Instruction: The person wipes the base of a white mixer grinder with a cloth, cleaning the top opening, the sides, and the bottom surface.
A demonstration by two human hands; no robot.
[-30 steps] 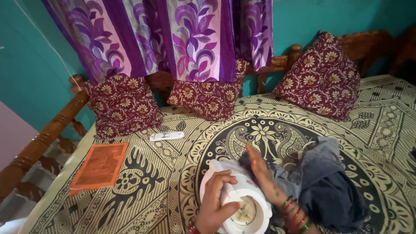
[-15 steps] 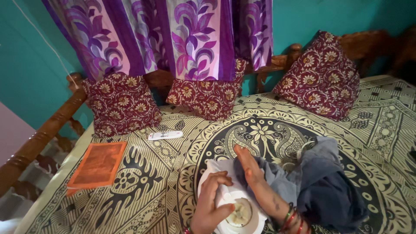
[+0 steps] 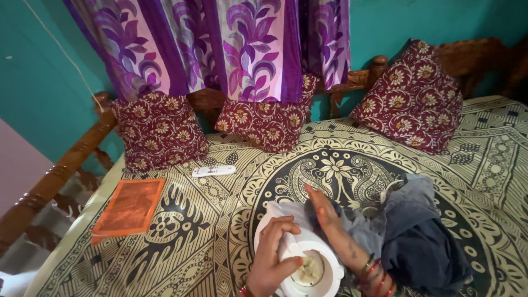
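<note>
White cylindrical appliance lies on the patterned bedsheet, gripped by the left hand; the right hand presses flat, seemingly on grey cloth. Orange packet lies left.

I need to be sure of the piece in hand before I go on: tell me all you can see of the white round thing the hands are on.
The white round appliance looks like smooth plastic, roughly cylindrical, lying tilted on the patterned bedspread with its open round end toward the camera; a pale hub sits inside. The left hand grips its side and rim. The right hand lies flat along its far side, next to the grey-blue cloth. Its lower edge is cut off by the frame.
</note>
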